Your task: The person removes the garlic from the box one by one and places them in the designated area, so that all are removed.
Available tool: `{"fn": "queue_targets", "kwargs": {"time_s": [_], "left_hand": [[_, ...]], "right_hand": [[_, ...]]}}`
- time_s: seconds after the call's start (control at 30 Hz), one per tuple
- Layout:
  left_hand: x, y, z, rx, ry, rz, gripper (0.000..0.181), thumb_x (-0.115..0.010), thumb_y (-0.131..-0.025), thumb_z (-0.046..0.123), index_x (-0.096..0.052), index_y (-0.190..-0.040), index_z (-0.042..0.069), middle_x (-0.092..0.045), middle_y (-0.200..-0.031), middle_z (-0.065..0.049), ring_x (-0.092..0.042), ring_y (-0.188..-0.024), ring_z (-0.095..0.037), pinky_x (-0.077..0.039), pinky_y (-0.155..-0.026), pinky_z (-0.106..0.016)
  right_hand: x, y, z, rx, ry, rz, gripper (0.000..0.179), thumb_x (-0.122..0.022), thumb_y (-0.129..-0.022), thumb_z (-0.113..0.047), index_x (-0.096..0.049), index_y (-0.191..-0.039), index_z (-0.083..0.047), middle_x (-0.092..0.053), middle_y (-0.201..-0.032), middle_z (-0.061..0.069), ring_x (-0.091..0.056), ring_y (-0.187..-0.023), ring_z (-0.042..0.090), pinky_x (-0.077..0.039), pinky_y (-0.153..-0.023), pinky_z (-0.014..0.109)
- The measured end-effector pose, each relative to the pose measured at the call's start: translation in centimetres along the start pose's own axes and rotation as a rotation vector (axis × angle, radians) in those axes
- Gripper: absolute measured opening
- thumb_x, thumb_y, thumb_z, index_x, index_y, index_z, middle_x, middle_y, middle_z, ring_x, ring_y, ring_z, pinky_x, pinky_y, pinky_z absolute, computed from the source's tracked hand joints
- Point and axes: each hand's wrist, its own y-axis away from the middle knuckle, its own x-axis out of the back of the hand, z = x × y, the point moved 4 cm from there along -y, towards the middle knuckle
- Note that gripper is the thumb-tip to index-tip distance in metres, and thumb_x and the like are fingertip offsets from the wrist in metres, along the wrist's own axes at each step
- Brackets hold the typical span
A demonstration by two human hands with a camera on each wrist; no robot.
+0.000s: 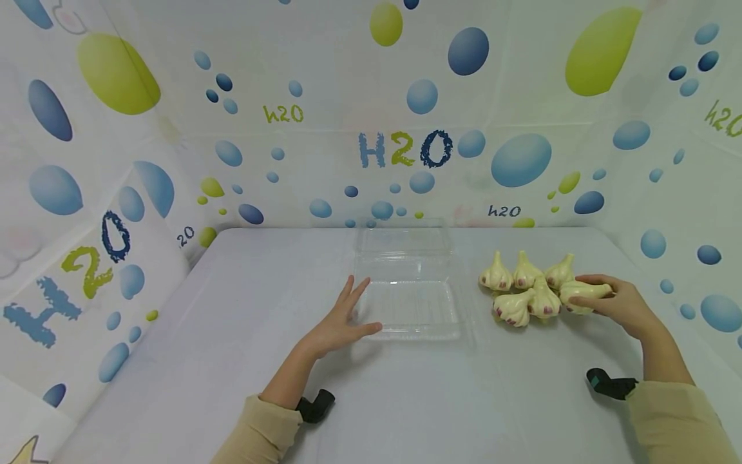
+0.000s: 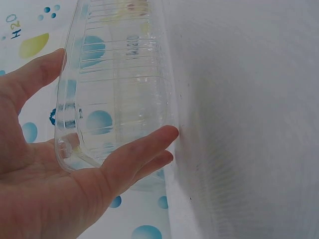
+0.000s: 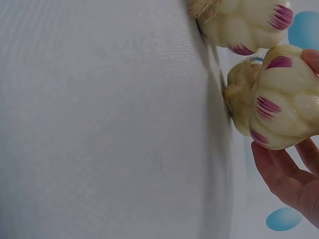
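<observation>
A clear plastic clamshell container [image 1: 414, 309] lies with its lid [image 1: 402, 241] folded back, away from the person. Along its left side is the left hand [image 1: 342, 325], fingers spread and nearly straight; in the left wrist view the thumb is at the container's rim and the other fingers lie along its side. The right hand [image 1: 623, 306] holds a garlic bulb [image 1: 582, 295] between thumb and fingers, at the right end of a group of bulbs. Seen by the right wrist camera, the held bulb [image 3: 286, 102] is cream with purple streaks, and its neck is out of frame.
Several other garlic bulbs [image 1: 513, 309] sit close together right of the container, their necks pointing various ways. A white cloth covers the table [image 1: 261, 277]. Patterned sheets with blue and green spots [image 1: 522, 161] stand behind and at both sides.
</observation>
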Motion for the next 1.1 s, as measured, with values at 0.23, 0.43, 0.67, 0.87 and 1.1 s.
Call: {"fn": "queue_targets", "kwargs": {"time_s": [0.23,0.43,0.67,0.87,1.1], "left_hand": [[-0.04,-0.10,-0.09,-0.002,-0.007,0.003,0.088,-0.070,-0.081,0.031,-0.013,-0.148,0.025,0.013,-0.152,-0.007,-0.005,-0.137,-0.034,-0.022,-0.101,-0.057],[-0.01,-0.08,0.01,-0.001,-0.006,0.005,0.087,-0.070,-0.081,0.029,-0.014,-0.148,0.023,0.012,-0.152,-0.008,-0.004,-0.137,-0.035,-0.022,-0.101,-0.058],[-0.01,0.01,0.12,0.007,-0.001,0.005,0.086,-0.069,-0.081,0.030,-0.014,-0.148,0.027,0.012,-0.152,-0.007,-0.006,-0.137,-0.034,-0.022,-0.101,-0.057],[-0.02,0.06,0.13,0.007,-0.004,0.006,0.087,-0.070,-0.081,0.030,-0.014,-0.148,0.028,0.012,-0.152,-0.007,-0.005,-0.137,-0.034,-0.022,-0.102,-0.057],[0.04,0.06,0.10,0.005,-0.016,0.007,0.087,-0.069,-0.082,0.032,-0.013,-0.148,0.028,0.012,-0.152,-0.007,-0.003,-0.137,-0.034,-0.020,-0.101,-0.059]], "right_hand": [[-0.17,-0.23,0.35,-0.011,0.004,-0.021,0.070,-0.066,-0.084,-0.035,-0.037,-0.132,0.006,-0.032,-0.133,0.033,-0.044,-0.082,-0.006,-0.047,-0.067,0.019],[-0.35,-0.36,0.39,-0.002,-0.008,-0.033,0.071,-0.067,-0.083,-0.033,-0.035,-0.132,0.007,-0.030,-0.134,0.033,-0.044,-0.082,-0.006,-0.048,-0.067,0.020],[-0.47,-0.47,0.52,0.007,0.001,-0.042,0.072,-0.066,-0.084,-0.032,-0.033,-0.133,0.009,-0.032,-0.132,0.033,-0.041,-0.083,-0.009,-0.048,-0.068,0.019],[-0.51,-0.57,0.83,0.003,-0.005,-0.048,0.070,-0.066,-0.085,-0.031,-0.033,-0.133,0.008,-0.026,-0.135,0.035,-0.043,-0.089,0.001,-0.048,-0.067,0.020],[-0.22,-0.41,0.98,0.013,0.027,-0.015,0.070,-0.066,-0.084,-0.033,-0.033,-0.132,0.006,-0.029,-0.134,0.032,-0.043,-0.085,-0.001,-0.048,-0.066,0.020]]}}
